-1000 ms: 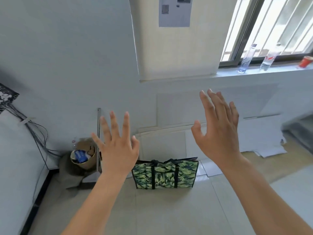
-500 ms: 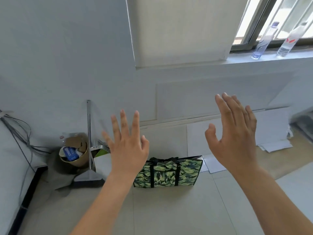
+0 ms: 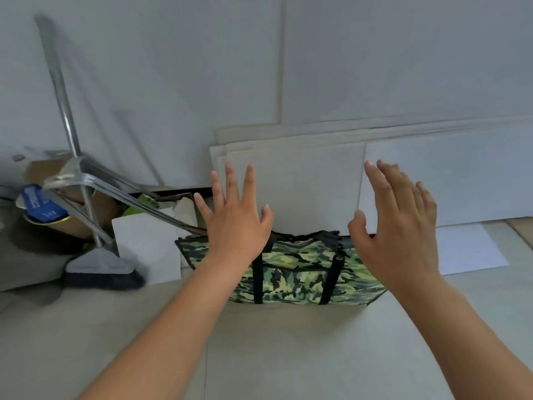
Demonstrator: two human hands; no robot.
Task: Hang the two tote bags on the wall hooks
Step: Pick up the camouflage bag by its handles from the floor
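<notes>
Left hand: the left hand (image 3: 235, 223) is held spread and empty, fingers splayed, above the bag's left end.
Right hand: the right hand (image 3: 396, 226) is likewise opened flat, nothing gripped, above the right end.
Bag position: the green camouflage-print woven tote bag (image 3: 291, 274) is stood upright on the pale tiled floor (image 3: 288, 356), just beyond and below both hands; neither is judged nearer.
Long axis: left to right, along the wall.
Handles: black webbing straps (image 3: 331, 274) are seen slack at the top edge.
Backing: flat beige cardboard sheets (image 3: 302, 183) are leaned behind it.
Nearby: a metal-handled broom (image 3: 101, 267) is propped to the left.
Second bag, hooks: not in view.
</notes>
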